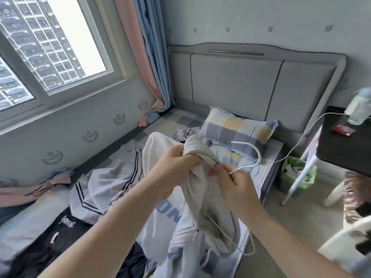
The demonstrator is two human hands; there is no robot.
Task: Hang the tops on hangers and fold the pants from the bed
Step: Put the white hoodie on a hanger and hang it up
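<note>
The bed [270, 152] carries a checked pillow [239, 127] beyond the right hand [237, 184], with a striped garment [104, 181] and a black garment [66, 229] left of the left hand [173, 169].

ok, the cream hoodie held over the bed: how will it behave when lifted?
Likely floppy: the hoodie bunches in the left hand and hangs in loose folds. Probably fairly weighty for cloth, since it looks thick and drapes straight down. Its dangling drawcord may well swing or snag on the hanger in the right hand.

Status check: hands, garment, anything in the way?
Left hand grips cream hoodie, bunched top. Right hand pinches white hanger. Striped top, black garment on bed.
</note>
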